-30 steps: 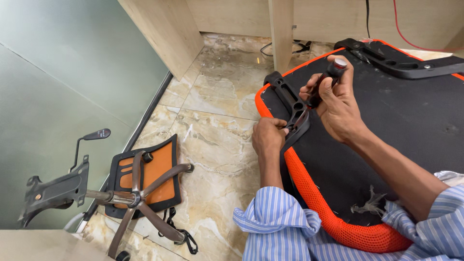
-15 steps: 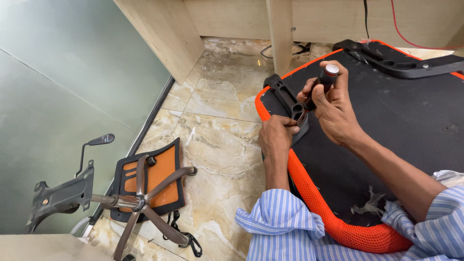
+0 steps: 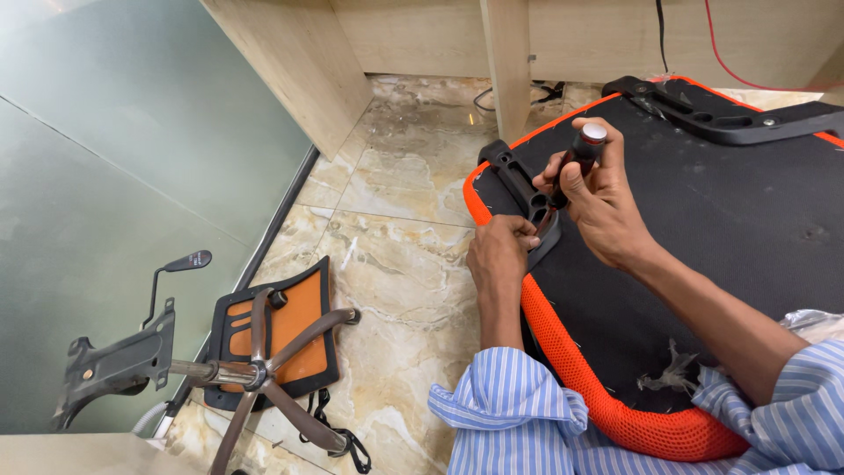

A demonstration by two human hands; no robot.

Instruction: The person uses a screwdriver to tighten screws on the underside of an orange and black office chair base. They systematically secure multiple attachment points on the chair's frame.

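Note:
An upturned office-chair seat (image 3: 703, 229) with a black underside and an orange mesh rim lies on the floor in front of me. A black plastic bracket (image 3: 519, 180) sits at its left edge. My right hand (image 3: 598, 198) grips a screwdriver (image 3: 580, 149) with a black handle and pale cap, its tip down at the bracket. My left hand (image 3: 501, 251) rests against the lower end of the bracket, fingers curled on it.
A second black bracket (image 3: 730, 114) lies at the seat's far edge. A chair base with metal legs and tilt mechanism (image 3: 176, 369) lies at lower left beside an orange-and-black panel (image 3: 294, 334). Wooden desk panels (image 3: 510, 62) and a glass partition (image 3: 132, 176) surround the marble floor.
The view has shifted slightly. My right hand has kept the screwdriver at the bracket with little change of angle; my left hand stays at the bracket.

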